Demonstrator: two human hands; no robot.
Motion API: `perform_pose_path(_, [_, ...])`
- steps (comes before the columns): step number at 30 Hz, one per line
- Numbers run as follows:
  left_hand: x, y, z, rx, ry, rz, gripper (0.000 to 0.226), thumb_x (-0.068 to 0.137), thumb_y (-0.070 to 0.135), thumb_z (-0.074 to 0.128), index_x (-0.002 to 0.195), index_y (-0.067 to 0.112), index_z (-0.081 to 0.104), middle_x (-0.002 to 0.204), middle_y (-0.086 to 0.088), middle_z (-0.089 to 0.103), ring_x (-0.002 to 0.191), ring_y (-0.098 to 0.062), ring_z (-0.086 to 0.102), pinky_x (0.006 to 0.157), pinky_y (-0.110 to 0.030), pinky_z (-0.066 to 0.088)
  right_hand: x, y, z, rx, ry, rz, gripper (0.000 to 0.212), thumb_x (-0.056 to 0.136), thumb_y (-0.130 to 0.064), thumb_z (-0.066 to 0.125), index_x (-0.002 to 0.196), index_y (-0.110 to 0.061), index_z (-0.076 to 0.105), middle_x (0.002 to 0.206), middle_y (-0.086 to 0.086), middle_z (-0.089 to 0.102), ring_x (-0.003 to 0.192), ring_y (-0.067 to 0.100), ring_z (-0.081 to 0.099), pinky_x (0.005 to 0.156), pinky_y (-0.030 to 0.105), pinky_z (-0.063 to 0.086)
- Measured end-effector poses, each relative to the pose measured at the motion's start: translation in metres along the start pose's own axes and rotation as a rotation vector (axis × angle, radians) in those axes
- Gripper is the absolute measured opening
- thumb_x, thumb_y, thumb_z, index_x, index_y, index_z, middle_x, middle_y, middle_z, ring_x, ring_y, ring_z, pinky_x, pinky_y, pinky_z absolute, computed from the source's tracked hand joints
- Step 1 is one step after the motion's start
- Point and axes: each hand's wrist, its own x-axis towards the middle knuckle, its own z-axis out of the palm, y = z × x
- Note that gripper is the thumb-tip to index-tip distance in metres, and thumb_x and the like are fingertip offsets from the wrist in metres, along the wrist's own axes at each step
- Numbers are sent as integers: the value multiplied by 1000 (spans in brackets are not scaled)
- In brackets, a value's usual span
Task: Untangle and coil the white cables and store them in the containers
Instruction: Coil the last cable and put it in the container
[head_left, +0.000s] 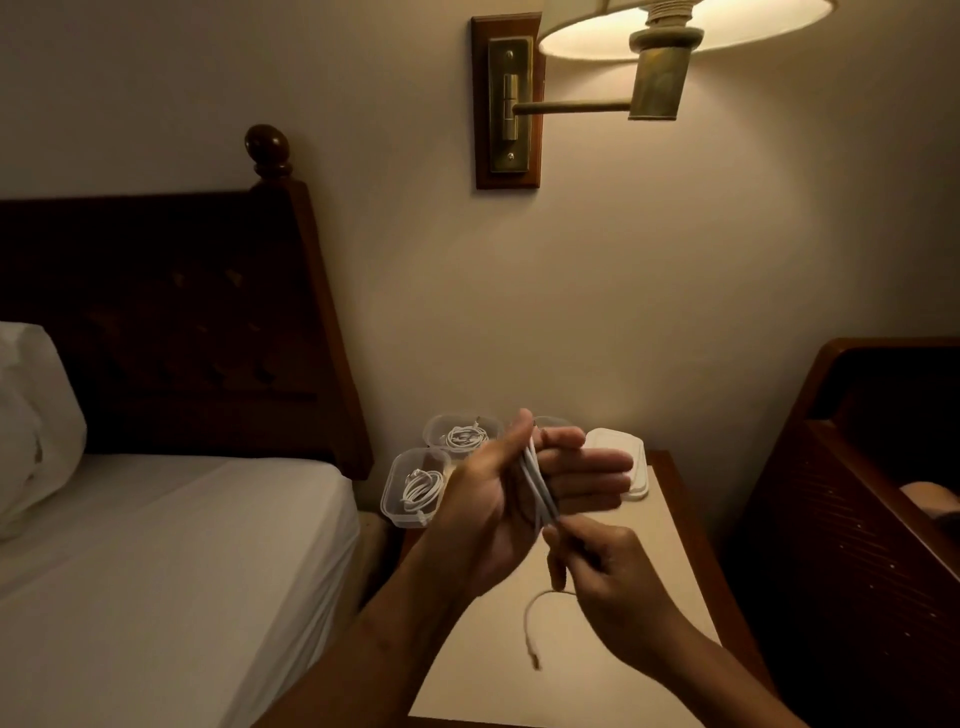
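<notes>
We hold our left hand (498, 499) flat, fingers (587, 470) straight, as a spool; the white cable (537, 483) loops round them. Our right hand (618, 577) pinches its tail just below them to guide turns.

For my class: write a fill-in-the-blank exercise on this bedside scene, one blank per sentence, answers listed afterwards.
The thin white cable is wound around one hand, the person's ____.
Clear plastic containers visibly holding a coiled cable number ____.
The brass wall lamp with the white shade is switched ____.
The white-sheeted bed lies to the ____ of the cream-topped wooden nightstand.
Missing words: left; two; on; left.
</notes>
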Motion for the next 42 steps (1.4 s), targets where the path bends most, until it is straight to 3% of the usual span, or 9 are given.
perform_pose_path(4, [12, -4, -8, 506, 59, 40, 57, 111, 37, 27, 121, -10, 57, 124, -26, 69, 116, -37, 68, 105, -51, 52, -9, -4, 0, -388, -128, -46, 15, 101, -27, 55, 109, -32, 67, 78, -19, 67, 64, 12, 61, 61, 22, 50])
perform_pose_path(11, [16, 1, -21, 1500, 0, -137, 58, 111, 43, 28, 112, 5, 72, 107, -10, 75, 93, -22, 72, 90, -44, 57, -11, -19, -23, -609, -103, -381, 26, 100, -44, 48, 95, -31, 69, 70, -17, 69, 52, 8, 59, 47, 12, 35])
perform_pose_path(15, [3, 5, -25, 1161, -163, -287, 73, 110, 52, 19, 84, 5, 68, 66, -7, 70, 48, -26, 59, 53, -33, 48, 5, -26, -48, -459, -40, -495, 12, 96, -35, 66, 89, -28, 74, 76, -17, 71, 65, -1, 66, 56, 13, 50])
perform_pose_path(19, [-4, 6, -21, 926, -261, -287, 79, 106, 58, 12, 92, 3, 66, 61, -2, 63, 41, -21, 42, 42, -22, 35, 24, -23, -64, -356, 45, -563, 17, 89, -36, 74, 89, -19, 78, 80, -17, 68, 70, -6, 62, 59, 10, 45])
perform_pose_path(24, [-8, 5, -17, 504, -340, -299, 62, 109, 48, 22, 84, 8, 63, 44, 5, 42, 34, -7, 32, 42, -20, 31, 42, -24, -67, -75, 124, -516, 16, 89, -35, 75, 93, -20, 78, 84, -12, 69, 73, 20, 68, 60, 37, 54])
perform_pose_path(29, [-11, 1, -11, 173, -343, -278, 47, 108, 44, 34, 79, 14, 56, 42, 1, 26, 34, -10, 23, 40, -22, 24, 37, -16, -47, 211, 71, -260, 29, 98, -31, 59, 104, -7, 74, 79, -11, 67, 67, 6, 60, 60, 15, 47])
perform_pose_path(35, [-9, -1, -15, -135, -391, -285, 51, 110, 40, 30, 69, 18, 52, 40, 2, 27, 31, -13, 27, 37, -20, 28, 16, -15, -21, 493, 77, 101, 31, 98, -28, 51, 84, -9, 72, 58, 1, 44, 51, 13, 35, 45, 24, 33])
perform_pose_path(38, [-5, -1, -23, -122, -369, -312, 51, 108, 39, 31, 62, 19, 40, 38, -1, 25, 29, -16, 39, 38, -19, 31, 11, -25, -17, 463, 87, 90, 31, 100, -26, 51, 77, -22, 72, 53, -6, 48, 48, 7, 42, 46, 17, 35])
perform_pose_path(42, [-2, 0, -33, -47, -292, -331, 54, 108, 42, 34, 59, 17, 34, 37, -1, 27, 33, -15, 52, 41, -18, 42, 10, -30, -19, 330, 49, 38, 21, 98, -12, 51, 97, -4, 71, 58, -14, 64, 58, -4, 60, 55, 8, 44])
